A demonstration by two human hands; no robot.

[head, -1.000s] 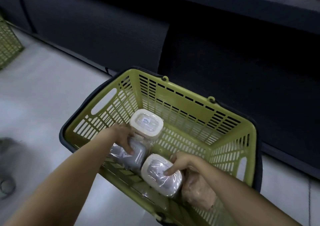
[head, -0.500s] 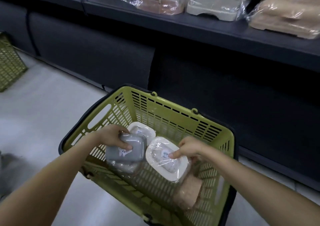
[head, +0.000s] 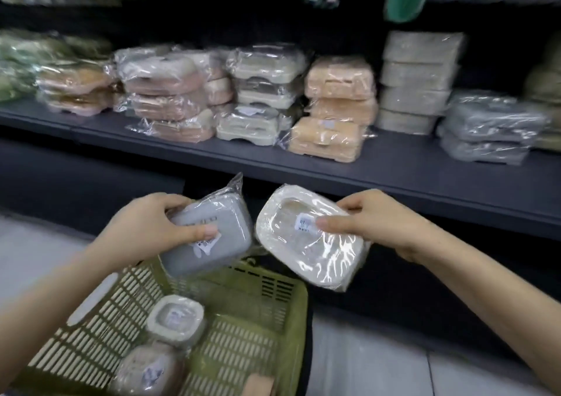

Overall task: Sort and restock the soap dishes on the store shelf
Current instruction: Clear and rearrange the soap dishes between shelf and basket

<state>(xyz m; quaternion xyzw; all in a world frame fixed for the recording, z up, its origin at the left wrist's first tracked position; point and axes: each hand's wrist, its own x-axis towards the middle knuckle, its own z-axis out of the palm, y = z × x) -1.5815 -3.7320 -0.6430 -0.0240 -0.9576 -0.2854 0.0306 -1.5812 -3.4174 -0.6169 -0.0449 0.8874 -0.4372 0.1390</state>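
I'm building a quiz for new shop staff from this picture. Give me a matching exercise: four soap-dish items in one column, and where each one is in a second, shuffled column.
Column one
1. grey soap dish
2. white soap dish
3. small cream dish
4. peach stack of dishes

Column two
A. on the shelf
B. held in the right hand
C. lying in the green basket
D. held in the left hand

Pairs: 1-D, 2-B, 3-C, 4-A
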